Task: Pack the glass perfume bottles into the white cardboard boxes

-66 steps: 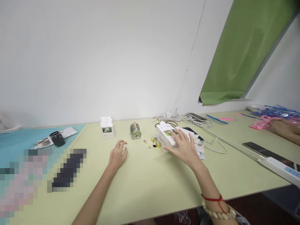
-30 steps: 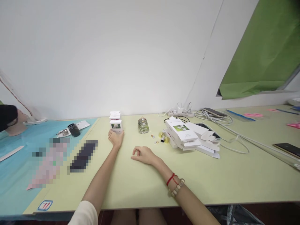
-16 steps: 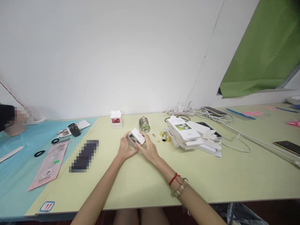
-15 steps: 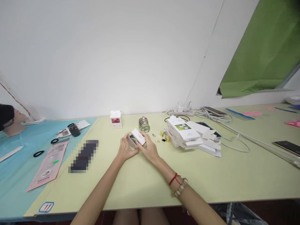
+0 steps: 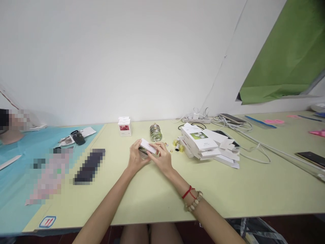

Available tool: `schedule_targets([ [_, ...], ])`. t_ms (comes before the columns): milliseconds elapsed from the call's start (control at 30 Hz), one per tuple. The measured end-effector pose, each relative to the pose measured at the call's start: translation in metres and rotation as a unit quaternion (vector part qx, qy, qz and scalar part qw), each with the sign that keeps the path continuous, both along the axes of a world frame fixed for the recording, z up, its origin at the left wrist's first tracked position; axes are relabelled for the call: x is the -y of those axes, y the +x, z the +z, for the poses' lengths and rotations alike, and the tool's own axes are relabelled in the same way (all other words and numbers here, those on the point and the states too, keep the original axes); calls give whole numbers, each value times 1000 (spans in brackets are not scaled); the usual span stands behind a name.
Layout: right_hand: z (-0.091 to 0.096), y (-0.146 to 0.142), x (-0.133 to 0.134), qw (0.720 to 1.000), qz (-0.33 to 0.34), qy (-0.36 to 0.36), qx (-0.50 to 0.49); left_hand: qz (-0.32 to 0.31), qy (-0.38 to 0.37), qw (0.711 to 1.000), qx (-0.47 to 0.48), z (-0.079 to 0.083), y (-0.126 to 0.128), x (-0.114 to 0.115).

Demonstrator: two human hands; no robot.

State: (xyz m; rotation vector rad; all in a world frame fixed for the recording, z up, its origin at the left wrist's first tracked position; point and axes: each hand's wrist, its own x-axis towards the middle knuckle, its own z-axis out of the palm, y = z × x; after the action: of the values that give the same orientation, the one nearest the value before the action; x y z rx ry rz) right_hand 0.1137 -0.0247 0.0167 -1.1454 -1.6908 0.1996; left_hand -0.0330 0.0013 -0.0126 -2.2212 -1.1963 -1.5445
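Between my two hands is a small white carton with a dark green picture on its side, tilted above the table. My left hand grips its left end. On the right end, my right hand has its fingers on the top and side, closed round it. Just beyond the hands stands a ribbed glass jar with a lid. Tiny ring-like pieces lie right of my right hand, near small yellow-capped items. Farther back on the left are white cartons with a red picture.
A heap of flattened white cartons lies to the right. Behind it are a power strip and coiled white cables. A phone rests at far right. At left, a blue sheet carries a dark jar.
The carton has turned a little, showing more of its white top edge. My right fingers have shifted along it. The view has moved slightly.
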Motion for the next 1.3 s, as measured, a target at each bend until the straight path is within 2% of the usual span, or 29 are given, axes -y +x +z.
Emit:
schedule_targets([
  [167,6,1,2,998,-11,-54,3,41,-38,997,46,1,2,0],
  [300,7,1,3,998,-7,-68,0,46,-27,997,50,3,5,4],
  [500,4,2,0,995,-23,-92,25,44,10,999,-13,6,5,9],
  [667,0,4,-5,991,-16,-122,45,41,13,997,-69,4,-1,8],
  [867,-3,1,-4,995,-11,-91,50,43,0,995,-88,6,0,7],
  [933,-3,0,-2,996,9,-73,59,45,-5,995,-93,6,0,7],
  [1133,3,3,5,984,155,-55,69,40,-18,993,-107,5,-3,5],
  [1300,8,5,7,975,201,-85,44,41,-6,995,-95,7,-4,4],
])
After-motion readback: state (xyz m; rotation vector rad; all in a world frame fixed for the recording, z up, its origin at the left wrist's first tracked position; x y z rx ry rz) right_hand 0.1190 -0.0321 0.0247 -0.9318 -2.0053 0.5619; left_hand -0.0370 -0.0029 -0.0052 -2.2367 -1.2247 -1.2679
